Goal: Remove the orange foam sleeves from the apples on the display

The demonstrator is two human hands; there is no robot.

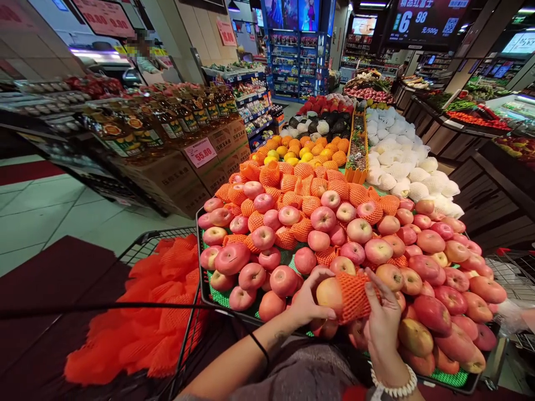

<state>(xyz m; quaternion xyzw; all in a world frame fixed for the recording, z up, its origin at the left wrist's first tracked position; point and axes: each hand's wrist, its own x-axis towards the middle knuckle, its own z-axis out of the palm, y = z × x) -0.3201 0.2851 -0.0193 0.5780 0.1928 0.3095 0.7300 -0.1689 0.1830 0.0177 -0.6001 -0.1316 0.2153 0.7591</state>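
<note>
Just above the near edge of the display, my left hand (311, 301) grips the bare end of a yellowish-pink apple (329, 295). An orange foam net sleeve (355, 298) covers the other part of that apple. My right hand (382, 312) has its fingers closed on the sleeve from the right side. Around both hands lie loose red apples (284, 280), some bare and some in orange nets. Further back on the same pile sit several netted apples (288, 182).
A wire basket (190, 334) at the left holds a heap of orange foam nets (142, 323). Oranges (307, 156), white-netted fruit (401, 161) and oil bottles (179, 120) stand beyond. Another person's hand (527, 320) shows at the right edge.
</note>
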